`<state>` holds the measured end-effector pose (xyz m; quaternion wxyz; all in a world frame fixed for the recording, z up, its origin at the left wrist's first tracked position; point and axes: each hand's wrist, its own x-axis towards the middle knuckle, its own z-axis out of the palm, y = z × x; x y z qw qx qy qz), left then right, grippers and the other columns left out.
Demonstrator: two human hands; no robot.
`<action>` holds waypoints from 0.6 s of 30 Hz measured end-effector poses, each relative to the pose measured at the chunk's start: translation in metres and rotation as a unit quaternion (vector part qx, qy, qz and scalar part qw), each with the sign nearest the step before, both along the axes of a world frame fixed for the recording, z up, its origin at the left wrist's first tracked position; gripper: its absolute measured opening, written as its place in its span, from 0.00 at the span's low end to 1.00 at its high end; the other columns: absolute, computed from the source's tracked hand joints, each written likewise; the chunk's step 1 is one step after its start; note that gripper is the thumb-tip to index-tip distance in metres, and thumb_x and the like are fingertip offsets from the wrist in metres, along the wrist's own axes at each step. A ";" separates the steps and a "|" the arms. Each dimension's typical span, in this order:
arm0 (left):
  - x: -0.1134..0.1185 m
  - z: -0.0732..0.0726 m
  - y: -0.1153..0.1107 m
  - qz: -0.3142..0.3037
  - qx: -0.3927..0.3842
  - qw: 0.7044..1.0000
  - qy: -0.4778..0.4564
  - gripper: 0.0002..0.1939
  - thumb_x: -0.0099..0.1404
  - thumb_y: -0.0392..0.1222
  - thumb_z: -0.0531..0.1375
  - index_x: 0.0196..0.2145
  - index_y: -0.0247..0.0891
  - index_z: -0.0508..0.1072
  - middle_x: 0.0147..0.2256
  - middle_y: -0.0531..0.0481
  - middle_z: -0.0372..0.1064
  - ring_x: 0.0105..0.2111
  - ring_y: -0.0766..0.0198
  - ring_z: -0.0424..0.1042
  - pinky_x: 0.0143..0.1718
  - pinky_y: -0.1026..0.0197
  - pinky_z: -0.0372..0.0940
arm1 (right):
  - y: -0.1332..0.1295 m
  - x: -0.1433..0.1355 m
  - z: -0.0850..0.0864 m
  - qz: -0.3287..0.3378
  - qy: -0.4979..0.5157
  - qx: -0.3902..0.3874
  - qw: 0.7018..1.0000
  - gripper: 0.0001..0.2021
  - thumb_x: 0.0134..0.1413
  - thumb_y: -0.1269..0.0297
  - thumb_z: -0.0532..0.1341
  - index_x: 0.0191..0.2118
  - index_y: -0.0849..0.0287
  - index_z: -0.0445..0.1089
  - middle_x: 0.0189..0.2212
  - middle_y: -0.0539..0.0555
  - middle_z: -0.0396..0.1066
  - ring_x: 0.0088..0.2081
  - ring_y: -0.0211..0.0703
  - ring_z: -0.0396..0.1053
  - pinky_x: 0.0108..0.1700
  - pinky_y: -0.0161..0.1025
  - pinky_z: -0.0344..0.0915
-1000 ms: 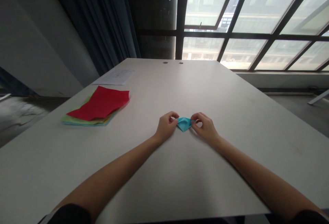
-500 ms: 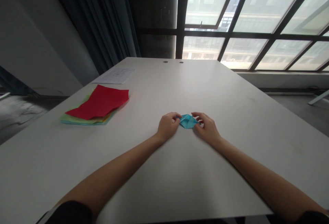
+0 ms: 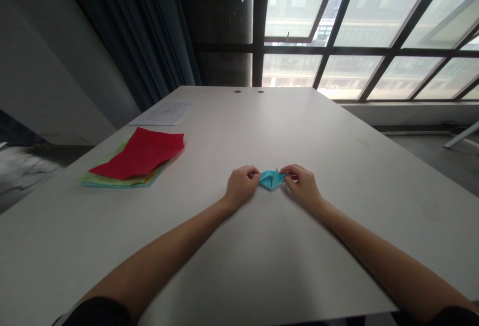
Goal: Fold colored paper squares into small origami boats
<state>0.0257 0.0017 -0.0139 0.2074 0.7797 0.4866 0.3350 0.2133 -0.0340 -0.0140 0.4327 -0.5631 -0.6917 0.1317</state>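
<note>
A small folded sheet of light blue paper [image 3: 271,180] sits low over the white table, between my two hands. Its upper right side has a pointed flap standing up, and the lower edge comes to a blunt point. My left hand [image 3: 242,183] pinches the paper's left end between thumb and fingers. At the opposite end, my right hand [image 3: 301,183] is closed in a pinch on the right corner. The fingertips of both hands cover the ends of the paper.
On the left of the white table [image 3: 239,266] lies a loose stack of coloured paper with a red sheet [image 3: 144,154] on top. Behind it is a white printed sheet [image 3: 164,114]. Two round dark holes mark the far edge, with windows beyond.
A pointed flap now stands up on the blue paper's right side, where it lay flatter before. My right fingers have drawn together in a pinch. The whole view has shifted slightly.
</note>
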 end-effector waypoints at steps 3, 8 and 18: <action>-0.003 0.005 -0.002 -0.014 0.020 0.999 0.048 0.12 0.56 0.38 0.49 0.24 0.38 0.71 0.25 0.53 0.68 0.26 0.68 0.63 0.28 0.66 0.55 | 0.001 0.002 0.001 0.008 -0.042 0.002 0.999 0.09 0.44 0.73 0.53 0.30 0.59 0.70 0.34 0.53 0.71 0.30 0.36 0.68 0.33 0.33 0.66; -0.007 0.019 -0.006 -0.065 0.028 0.983 0.171 0.14 0.58 0.39 0.47 0.27 0.41 0.72 0.30 0.52 0.69 0.30 0.64 0.66 0.29 0.64 0.56 | -0.001 0.003 0.005 -0.010 -0.127 -0.021 0.992 0.11 0.44 0.72 0.54 0.32 0.56 0.71 0.40 0.52 0.71 0.32 0.39 0.68 0.37 0.37 0.65; -0.001 0.031 -0.008 -0.109 -0.033 0.964 0.239 0.16 0.58 0.40 0.47 0.36 0.42 0.73 0.36 0.49 0.68 0.35 0.62 0.68 0.35 0.63 0.59 | -0.004 -0.004 0.011 0.023 -0.164 -0.013 0.986 0.09 0.40 0.73 0.57 0.32 0.57 0.67 0.36 0.52 0.71 0.38 0.42 0.66 0.42 0.39 0.61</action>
